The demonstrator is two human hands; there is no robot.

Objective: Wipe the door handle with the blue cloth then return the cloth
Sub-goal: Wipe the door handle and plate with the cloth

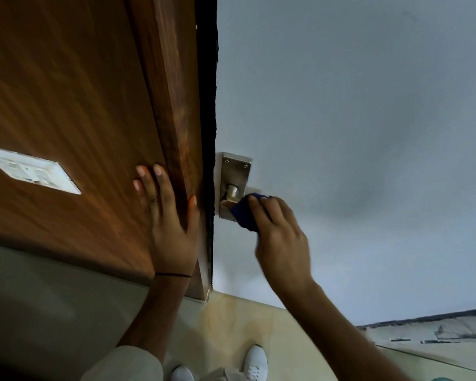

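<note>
Two hands (171,215), one cloth (243,215), one handle (231,192).

The folded cloth (245,215) is dark blue. The metal door handle (230,192) and its rectangular backplate (235,167) are brushed silver. The flat door panel (341,133) is pale grey-white. The wooden frame panel (80,105) is reddish-brown with a streaked grain pattern. The rectangular switch plate (30,169) is white. The floor tiles (245,320) are cream. The shoes (256,361) are white. The thin wristband (173,275) is black.
</note>
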